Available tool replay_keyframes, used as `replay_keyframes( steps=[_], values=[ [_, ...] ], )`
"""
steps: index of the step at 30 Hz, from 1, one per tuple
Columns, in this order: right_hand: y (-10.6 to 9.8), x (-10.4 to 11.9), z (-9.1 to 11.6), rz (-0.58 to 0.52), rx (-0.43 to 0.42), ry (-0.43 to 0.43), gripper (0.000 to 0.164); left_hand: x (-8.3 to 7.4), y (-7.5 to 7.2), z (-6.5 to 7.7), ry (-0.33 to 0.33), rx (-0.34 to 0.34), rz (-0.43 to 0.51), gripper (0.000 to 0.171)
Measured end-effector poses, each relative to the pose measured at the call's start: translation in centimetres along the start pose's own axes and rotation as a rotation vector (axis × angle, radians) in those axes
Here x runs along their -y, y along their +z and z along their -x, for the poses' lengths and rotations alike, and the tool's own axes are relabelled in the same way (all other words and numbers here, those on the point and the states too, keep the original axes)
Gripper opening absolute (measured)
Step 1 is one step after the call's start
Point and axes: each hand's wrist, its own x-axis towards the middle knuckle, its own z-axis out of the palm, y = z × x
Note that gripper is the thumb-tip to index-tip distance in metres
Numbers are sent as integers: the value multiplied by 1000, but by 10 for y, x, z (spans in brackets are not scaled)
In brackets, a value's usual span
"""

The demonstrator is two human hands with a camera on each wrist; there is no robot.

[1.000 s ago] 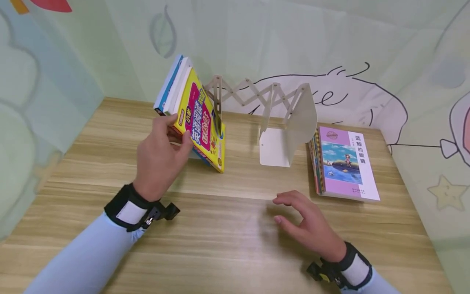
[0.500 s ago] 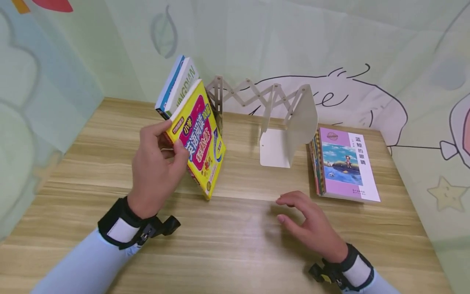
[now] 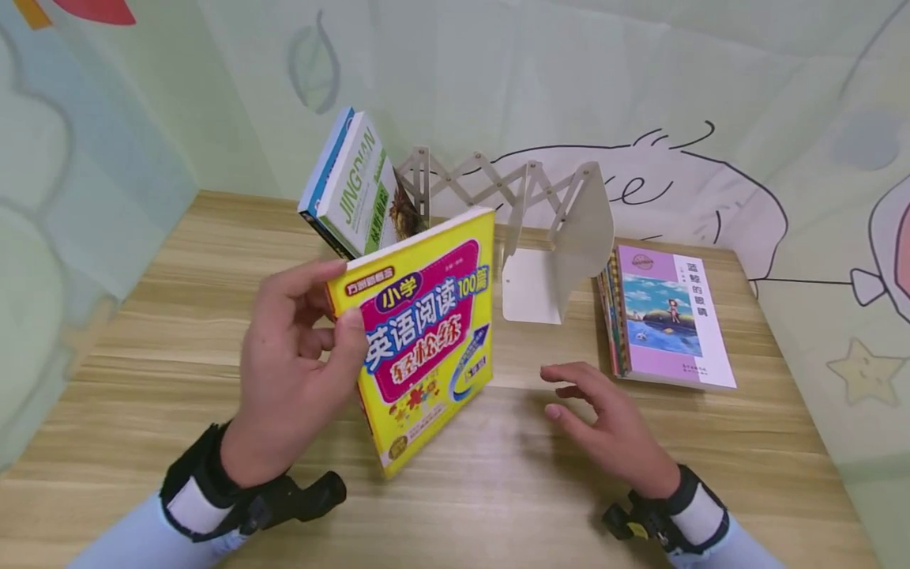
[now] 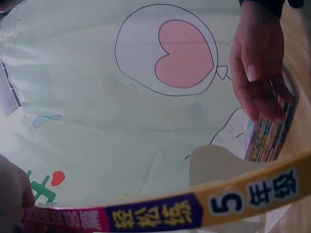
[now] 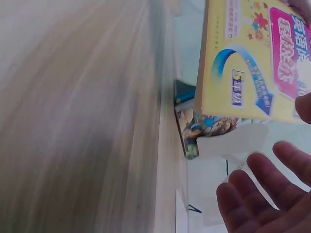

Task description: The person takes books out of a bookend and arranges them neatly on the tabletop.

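Observation:
My left hand pinches a yellow book by its spine side near the top corner, thumb on the front cover. The book is held upright and tilted, its cover facing me; its spine crosses the bottom of the left wrist view. Over the table at the right, my right hand hangs with relaxed fingers, holding nothing and apart from the book. Behind the yellow book, a white book and a blue book lean in the left part of a white folding bookend.
A stack of books with a purple-and-white cover lies right of the bookend on the wooden table. The bookend's scissor linkage runs along the patterned wall cloth at the back.
My left hand has drawn the yellow book away from the white and blue books, toward me and to the right, turning its cover to face me. The right hand has barely moved.

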Motion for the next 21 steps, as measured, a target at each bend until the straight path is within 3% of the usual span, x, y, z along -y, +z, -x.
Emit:
replay_keyframes(
  steps=[3,7,10,12,21],
  values=[
    [2,4,-2,-127,59,61,52,-2,2,4,-42,58,142,50],
    [4,10,-6,-308,119,195,50,5,11,11,-94,128,333,51],
    [7,13,-9,-402,154,277,45,12,19,16,-121,155,402,50],
    [9,15,-10,-434,167,309,43,15,23,19,-134,160,400,50],
    [12,11,-8,-422,165,346,37,28,34,24,-220,198,179,51]
  ],
)
